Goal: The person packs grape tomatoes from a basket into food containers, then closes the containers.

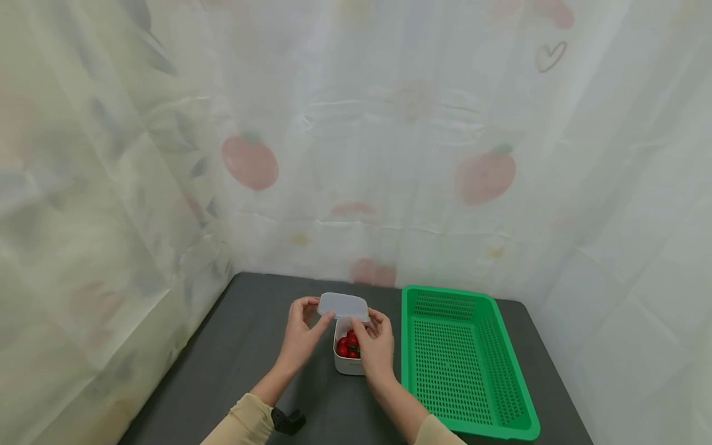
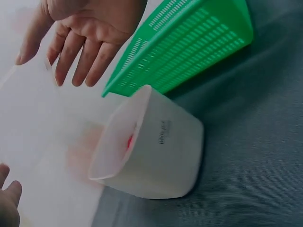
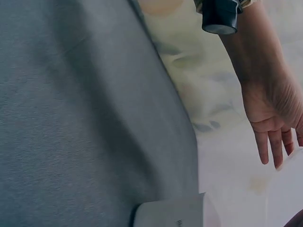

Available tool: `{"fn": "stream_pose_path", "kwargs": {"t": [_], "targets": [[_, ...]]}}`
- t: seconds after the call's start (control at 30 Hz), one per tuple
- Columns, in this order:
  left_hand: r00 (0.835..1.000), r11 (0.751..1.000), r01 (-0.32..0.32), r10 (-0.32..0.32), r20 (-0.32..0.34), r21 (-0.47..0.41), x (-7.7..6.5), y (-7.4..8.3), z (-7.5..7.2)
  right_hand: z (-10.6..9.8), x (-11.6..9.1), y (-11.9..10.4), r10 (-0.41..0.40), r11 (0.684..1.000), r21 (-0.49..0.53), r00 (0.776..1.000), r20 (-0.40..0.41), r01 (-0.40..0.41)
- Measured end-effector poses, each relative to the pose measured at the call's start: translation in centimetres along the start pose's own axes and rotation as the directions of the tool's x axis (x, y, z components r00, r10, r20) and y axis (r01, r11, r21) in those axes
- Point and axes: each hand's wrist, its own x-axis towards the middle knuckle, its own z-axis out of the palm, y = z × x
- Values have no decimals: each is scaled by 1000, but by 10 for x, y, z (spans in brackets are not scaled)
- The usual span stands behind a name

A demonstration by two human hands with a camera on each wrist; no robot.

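A translucent, rounded-rectangular lid [image 1: 343, 305] is held tilted above a small white container [image 1: 349, 367]. My left hand [image 1: 299, 334] pinches the lid's left end between thumb and fingers. At its right end, my right hand [image 1: 379, 351] grips the lid with the thumb on the near edge. Glossy red cherry tomatoes with green stems [image 1: 343, 350] lie inside the uncovered container; the right hand hides part of them. In the left wrist view the container [image 2: 165, 146] stands upright with small print on its side, and the lid [image 2: 28, 109] is apart from its rim.
A green perforated plastic basket [image 1: 445, 364] sits right of the container on the dark grey tabletop [image 1: 222, 371]. Pale curtains with fruit prints [image 1: 356, 154] hang behind the table and along both sides. A black device [image 1: 288, 421] is strapped at the left wrist.
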Motion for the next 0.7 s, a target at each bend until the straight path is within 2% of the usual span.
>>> {"fn": "stream_pose_path", "kwargs": {"t": [0.07, 0.17, 0.37, 0.5, 0.7], "targets": [[1000, 1000, 16, -16, 26, 22, -5, -4, 2, -4, -3, 4, -14, 1000, -16, 1000, 8, 14], [997, 999, 24, -27, 78, 40, -13, -14, 4, -11, -8, 10, -17, 995, -95, 1000, 15, 18], [983, 1000, 17, -20, 181, 15, -30, -39, 8, -21, -18, 29, -49, 980, -191, 998, 38, 55], [976, 998, 48, -54, 210, 31, -37, -51, 12, -26, -23, 43, -61, 972, -222, 997, 52, 71], [971, 995, 46, -65, 229, 90, -44, -63, 19, -34, -26, 63, -28, 959, -279, 997, 67, 46]]}}
